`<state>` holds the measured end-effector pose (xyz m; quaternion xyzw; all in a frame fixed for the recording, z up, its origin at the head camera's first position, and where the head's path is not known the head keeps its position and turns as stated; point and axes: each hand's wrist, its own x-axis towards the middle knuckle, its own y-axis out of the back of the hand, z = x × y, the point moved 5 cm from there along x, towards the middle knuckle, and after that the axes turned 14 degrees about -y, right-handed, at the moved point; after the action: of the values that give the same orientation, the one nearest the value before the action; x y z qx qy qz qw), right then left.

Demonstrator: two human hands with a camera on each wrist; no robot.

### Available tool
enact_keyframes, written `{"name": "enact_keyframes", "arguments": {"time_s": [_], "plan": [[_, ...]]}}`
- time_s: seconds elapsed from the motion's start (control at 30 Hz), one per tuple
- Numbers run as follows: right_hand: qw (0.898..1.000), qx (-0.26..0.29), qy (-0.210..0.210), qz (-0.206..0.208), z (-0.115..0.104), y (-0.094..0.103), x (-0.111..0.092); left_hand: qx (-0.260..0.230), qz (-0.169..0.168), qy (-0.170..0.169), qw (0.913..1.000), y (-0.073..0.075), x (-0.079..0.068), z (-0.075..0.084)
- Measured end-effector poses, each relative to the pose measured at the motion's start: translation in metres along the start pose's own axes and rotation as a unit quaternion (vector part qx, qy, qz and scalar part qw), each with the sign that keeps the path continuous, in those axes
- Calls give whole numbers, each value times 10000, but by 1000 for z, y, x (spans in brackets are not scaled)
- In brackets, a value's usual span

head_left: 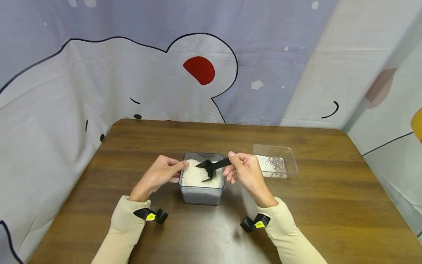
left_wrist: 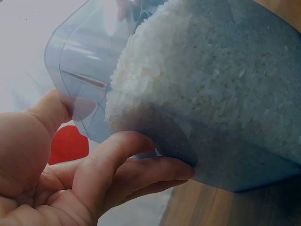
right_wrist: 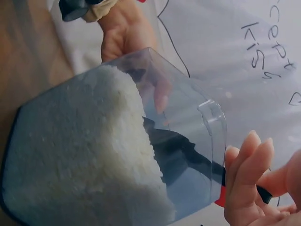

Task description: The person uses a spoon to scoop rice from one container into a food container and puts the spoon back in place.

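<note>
A clear bluish plastic container (head_left: 202, 197) filled with white rice (head_left: 192, 178) stands mid-table. My left hand (head_left: 159, 172) grips its left wall; the left wrist view shows the thumb over the rim and the fingers (left_wrist: 155, 172) against the outside. Between thumb and fingers, my right hand (head_left: 248, 173) pinches the handle of a black scoop (head_left: 220, 164) from the container's right side. The scoop's head rests at the rice surface, inside the walls. Through the clear wall in the right wrist view, the scoop (right_wrist: 176, 148) touches the rice; how much it carries cannot be seen.
Right of the container, behind my right hand, lies a shallow clear tray (head_left: 291, 161) with some scattered rice (head_left: 265, 164) in it. Both stand on a brown wooden table (head_left: 329, 205). A printed curtain (head_left: 138, 73) hangs along the table's far edge and sides.
</note>
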<state>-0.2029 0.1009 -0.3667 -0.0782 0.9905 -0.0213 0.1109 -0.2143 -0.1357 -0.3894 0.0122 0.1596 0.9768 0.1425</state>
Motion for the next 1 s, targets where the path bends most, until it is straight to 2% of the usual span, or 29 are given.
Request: {"name": "enact_keyframes", "arguments": {"time_s": [0.13, 0.43, 1.0], "plan": [[9988, 406, -260, 28, 3, 1, 2, 11, 0, 17, 10000, 0, -1, 1], [9928, 947, -732, -78, 4, 8, 6, -36, -55, -3, 10000, 0, -1, 2], [9791, 1831, -790, -409, -4, 26, 12, -52, -47, 30, 10000, 0, -2, 2]]}}
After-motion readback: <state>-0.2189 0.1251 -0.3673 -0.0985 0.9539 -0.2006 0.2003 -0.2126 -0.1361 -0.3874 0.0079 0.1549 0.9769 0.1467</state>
